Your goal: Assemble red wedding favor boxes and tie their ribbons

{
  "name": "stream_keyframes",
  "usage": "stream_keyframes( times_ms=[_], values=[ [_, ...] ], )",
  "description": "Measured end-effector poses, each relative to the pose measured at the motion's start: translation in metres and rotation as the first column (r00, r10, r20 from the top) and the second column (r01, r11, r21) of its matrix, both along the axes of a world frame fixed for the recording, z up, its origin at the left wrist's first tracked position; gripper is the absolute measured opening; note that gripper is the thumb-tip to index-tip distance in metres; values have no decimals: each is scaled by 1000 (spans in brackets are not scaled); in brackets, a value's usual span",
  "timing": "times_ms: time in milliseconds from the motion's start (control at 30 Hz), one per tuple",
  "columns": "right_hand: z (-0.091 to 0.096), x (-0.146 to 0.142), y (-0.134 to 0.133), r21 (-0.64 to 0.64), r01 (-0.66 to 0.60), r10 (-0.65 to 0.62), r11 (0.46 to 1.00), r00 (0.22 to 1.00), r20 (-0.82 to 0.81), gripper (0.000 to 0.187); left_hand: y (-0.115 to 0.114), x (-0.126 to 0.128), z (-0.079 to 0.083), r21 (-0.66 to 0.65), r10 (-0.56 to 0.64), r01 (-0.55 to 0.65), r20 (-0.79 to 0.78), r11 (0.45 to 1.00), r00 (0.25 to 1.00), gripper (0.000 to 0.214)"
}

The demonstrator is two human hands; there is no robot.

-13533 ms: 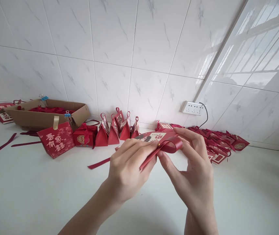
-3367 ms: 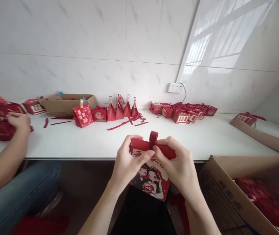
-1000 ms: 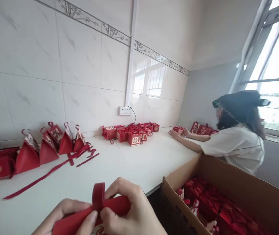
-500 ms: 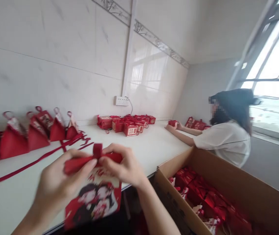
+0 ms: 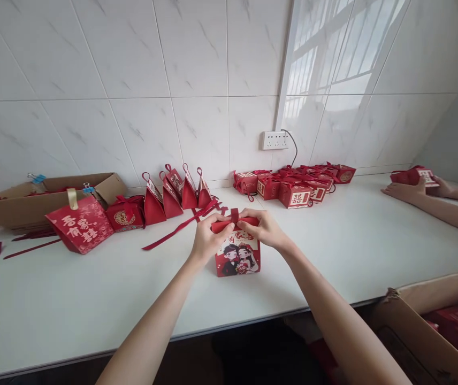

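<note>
A red gift box (image 5: 238,261) with a cartoon bride and groom on its front is held upright at the white table (image 5: 197,299). My left hand (image 5: 210,238) pinches its top edge on the left. On the right, my right hand (image 5: 267,227) pinches the same folded top, thumbs close together. Between them a dark red ribbon loop (image 5: 234,215) sticks up from the box's top. Whether the box's base touches the table I cannot tell. Just behind my left hand lies a loose red ribbon (image 5: 176,231).
Several peaked red boxes (image 5: 154,206) stand by the wall, beside a red bag-shaped box (image 5: 82,224) and an open cardboard tray (image 5: 12,208). Tied red boxes (image 5: 293,195) are piled behind. A co-worker's hands (image 5: 413,190) hold another box. A large carton (image 5: 397,310) stands at the lower right.
My view has swung left. The box in both my hands has moved away from my body, from the table's front edge to over the tabletop. Both hands keep their grip.
</note>
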State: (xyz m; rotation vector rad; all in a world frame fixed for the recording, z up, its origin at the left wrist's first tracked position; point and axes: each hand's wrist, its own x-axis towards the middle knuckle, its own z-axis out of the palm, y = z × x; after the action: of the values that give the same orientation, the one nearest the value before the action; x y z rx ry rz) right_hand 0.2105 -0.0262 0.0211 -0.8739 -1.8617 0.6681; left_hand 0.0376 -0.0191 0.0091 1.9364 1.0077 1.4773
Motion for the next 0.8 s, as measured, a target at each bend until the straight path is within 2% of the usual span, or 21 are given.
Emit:
stream_keyframes(
  times_ms=[167, 533, 700, 800],
  values=[
    [-8, 2, 6, -74, -43, 42, 996, 999, -9, 20, 1, 1, -13, -52, 17, -14, 59, 999, 998, 18],
    [-11, -3, 5, -102, -29, 18, 994, 994, -106, 16, -5, 7, -16, -29, 79, -76, 109, 997, 991, 20],
    [-8, -3, 0, -123, -24, 10, 992, 994, -112, 19, -5, 9, -15, -40, 29, -23, 140, 999, 990, 15],
    [-8, -3, -3, -154, -36, 17, 987, 992, -125, 15, -5, 10, -14, -50, 1, 7, 147, 999, 989, 17]
  ],
)
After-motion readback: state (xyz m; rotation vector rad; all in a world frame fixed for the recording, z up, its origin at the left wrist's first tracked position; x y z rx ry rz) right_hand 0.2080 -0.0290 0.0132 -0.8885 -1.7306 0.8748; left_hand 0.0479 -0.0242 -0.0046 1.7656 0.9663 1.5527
